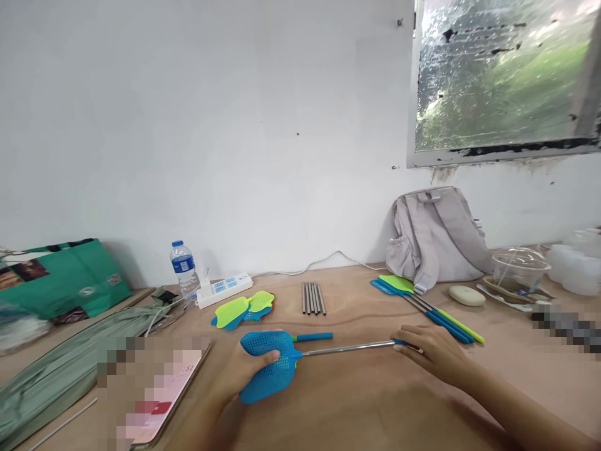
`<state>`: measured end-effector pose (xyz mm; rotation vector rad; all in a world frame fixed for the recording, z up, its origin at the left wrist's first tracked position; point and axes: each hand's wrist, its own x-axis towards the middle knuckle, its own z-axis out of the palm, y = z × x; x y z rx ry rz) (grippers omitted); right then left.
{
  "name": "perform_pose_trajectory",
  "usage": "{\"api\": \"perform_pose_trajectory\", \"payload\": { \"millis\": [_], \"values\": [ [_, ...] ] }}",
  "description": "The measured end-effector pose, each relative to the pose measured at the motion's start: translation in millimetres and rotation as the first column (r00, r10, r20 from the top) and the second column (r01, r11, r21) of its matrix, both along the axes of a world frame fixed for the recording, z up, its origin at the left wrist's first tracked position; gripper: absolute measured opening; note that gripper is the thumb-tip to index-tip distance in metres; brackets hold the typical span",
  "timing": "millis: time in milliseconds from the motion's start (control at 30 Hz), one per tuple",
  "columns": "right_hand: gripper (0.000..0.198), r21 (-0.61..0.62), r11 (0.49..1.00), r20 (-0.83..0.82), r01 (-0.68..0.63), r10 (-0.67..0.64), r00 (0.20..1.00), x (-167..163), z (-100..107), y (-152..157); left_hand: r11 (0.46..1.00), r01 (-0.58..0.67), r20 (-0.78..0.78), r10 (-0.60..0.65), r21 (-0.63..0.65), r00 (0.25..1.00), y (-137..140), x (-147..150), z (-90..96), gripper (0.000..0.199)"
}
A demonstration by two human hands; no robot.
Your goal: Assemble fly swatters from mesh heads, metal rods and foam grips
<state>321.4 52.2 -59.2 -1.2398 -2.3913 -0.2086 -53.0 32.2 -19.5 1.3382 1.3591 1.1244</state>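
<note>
A blue fly swatter [269,368] lies across both hands in the middle of the view. My left hand [246,369] grips its perforated head, thumb on top. The metal rod runs right to the blue handle end, where my right hand [429,351] is closed around it, covering most of the handle. Just behind the rod lies a loose blue handle [315,337] with a green one partly hidden beside it. Farther back are yellow-green and blue swatter heads [233,312] and a row of several metal rods [313,298].
Assembled fly swatters [434,313] lie at the right near a grey backpack [436,238] and a white oval object [466,295]. A power strip [225,289] and water bottle [183,266] stand back left. A tablet or phone [164,401] lies near left; a plastic cup [521,269] sits far right.
</note>
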Motion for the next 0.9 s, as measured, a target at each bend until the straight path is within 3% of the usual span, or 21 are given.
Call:
{"api": "perform_pose_trajectory", "payload": {
  "millis": [267, 467, 567, 633, 733, 833, 900],
  "values": [
    [0.029, 0.075, 0.997, -0.063, 0.000, 0.005, 0.998, -2, -9, 0, 0.992, 0.097, 0.151, -0.084, -0.079, 0.985, 1, -5, -4.1, 0.037],
    [0.035, -0.208, 0.977, -0.104, -0.042, 0.020, 0.994, -17, -6, 0, 0.983, 0.166, 0.251, -0.141, -0.082, 0.958, -2, -14, 9.7, 0.051],
    [0.035, -0.280, 0.959, -0.172, -0.049, 0.000, 0.985, -29, -5, 0, 0.969, 0.220, 0.401, -0.157, -0.116, 0.903, -3, -35, 17.3, 0.052],
    [0.037, -0.309, 0.949, -0.240, -0.057, -0.019, 0.971, -37, -7, -1, 0.963, 0.266, 0.587, -0.198, -0.031, 0.785, -1, -48, 16.7, 0.050],
    [0.040, -0.353, 0.934, -0.354, -0.059, -0.075, 0.932, -48, -14, -4, 0.911, 0.316, 0.701, -0.407, 0.265, 0.586, 4, -45, 9.4, 0.060],
    [0.040, -0.378, 0.923, -0.453, -0.071, -0.118, 0.884, -61, -21, -10, 0.837, 0.415, 0.619, -0.545, 0.358, 0.566, 11, -13, 6.7, 0.049],
    [0.038, -0.391, 0.914, -0.487, -0.104, -0.110, 0.867, -72, -24, -15, 0.883, 0.343, 0.653, -0.468, 0.320, 0.596, 17, 15, 12.8, 0.033]
  ]
}}
